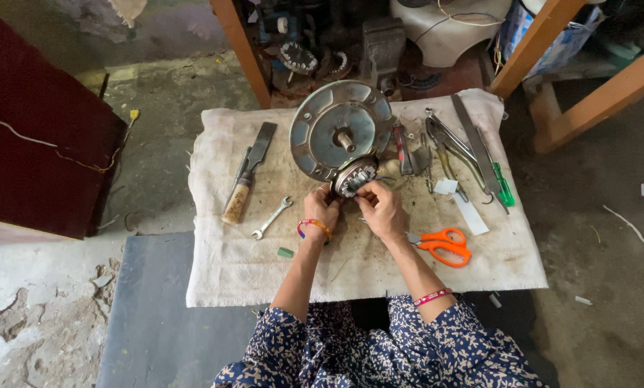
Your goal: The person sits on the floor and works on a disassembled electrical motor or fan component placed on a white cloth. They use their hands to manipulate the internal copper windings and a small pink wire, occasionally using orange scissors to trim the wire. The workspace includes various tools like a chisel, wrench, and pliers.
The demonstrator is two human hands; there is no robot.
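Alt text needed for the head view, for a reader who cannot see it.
Both hands, left hand and right hand, grip a small round wound motor part on a stained white cloth, just in front of a round grey metal motor housing. A spanner and chisel lie to the left, orange-handled scissors and pliers to the right.

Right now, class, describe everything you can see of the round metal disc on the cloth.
The disc is grey-green metal, worn, with a raised rim, shallow segments and a short shaft at its centre. It rests tilted on the dirty white cloth. At its lower edge sits a wound core, gripped by the left hand and right hand.
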